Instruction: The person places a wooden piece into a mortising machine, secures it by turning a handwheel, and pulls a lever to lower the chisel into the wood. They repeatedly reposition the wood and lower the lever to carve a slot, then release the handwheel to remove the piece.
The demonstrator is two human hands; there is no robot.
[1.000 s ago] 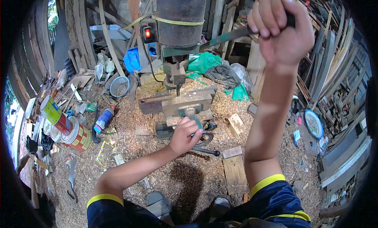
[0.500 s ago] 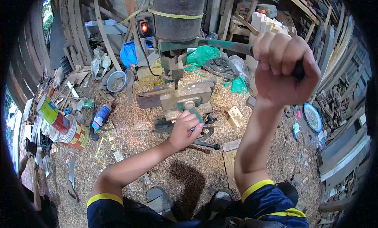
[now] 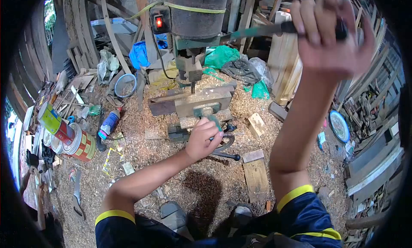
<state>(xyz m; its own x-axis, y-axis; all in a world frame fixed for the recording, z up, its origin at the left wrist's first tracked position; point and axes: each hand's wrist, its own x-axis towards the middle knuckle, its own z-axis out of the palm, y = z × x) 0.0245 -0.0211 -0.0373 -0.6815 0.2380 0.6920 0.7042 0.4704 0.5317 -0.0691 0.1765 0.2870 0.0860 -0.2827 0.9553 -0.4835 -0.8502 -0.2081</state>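
Observation:
A drilling machine (image 3: 195,14) with a lit red switch (image 3: 159,21) stands in front of me. Its bit (image 3: 192,87) points down at a wooden block (image 3: 201,103) held in a vise. My left hand (image 3: 201,138) is closed on the green vise handle (image 3: 214,120), just in front of the block. High on the right, my right hand (image 3: 326,38) is slightly blurred. Its fingers curl over the black grip of the machine's long lever (image 3: 257,31). The palm hides part of that grip.
Wood shavings cover the floor. A loose wood block (image 3: 256,125) and board (image 3: 256,179) lie right of the vise. Paint cans (image 3: 79,143), a bottle (image 3: 110,123) and a handsaw (image 3: 77,192) are left. Another person's hand (image 3: 40,190) shows at far left.
My right hand has swung up and to the right with the lever, and the machine's bit has risen slightly. My left hand stays on the vise handle.

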